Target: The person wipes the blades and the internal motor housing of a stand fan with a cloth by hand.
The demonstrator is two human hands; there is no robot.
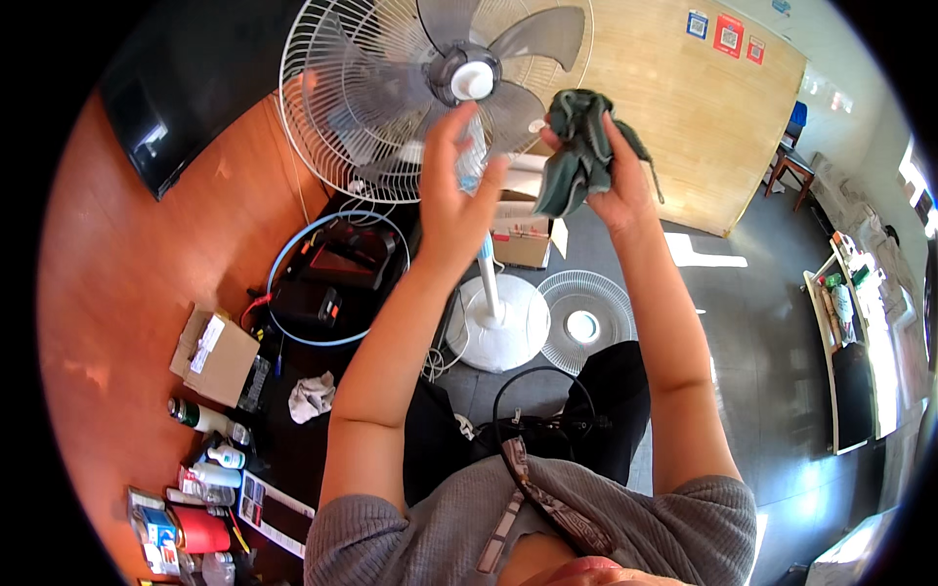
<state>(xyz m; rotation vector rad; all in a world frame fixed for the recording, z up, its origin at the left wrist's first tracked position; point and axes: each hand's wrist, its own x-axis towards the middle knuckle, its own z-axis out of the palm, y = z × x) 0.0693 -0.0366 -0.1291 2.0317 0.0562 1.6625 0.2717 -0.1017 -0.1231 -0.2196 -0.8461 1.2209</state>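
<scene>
A white standing fan (430,88) faces me with its front grille off, grey blades and white hub exposed. My left hand (451,186) is raised against the lower blades, fingers spread around what looks like a small clear spray bottle (471,161), partly hidden. My right hand (614,161) is shut on a crumpled dark green cloth (578,146), held up beside the fan's right edge. The fan's round white base (498,327) stands on the dark floor.
The removed front grille (584,322) lies on the floor right of the base. A cardboard box (523,234) sits behind the pole. At left are a blue-rimmed black bag (327,278), a small carton (217,356), a white rag (311,396), bottles and cans (210,459).
</scene>
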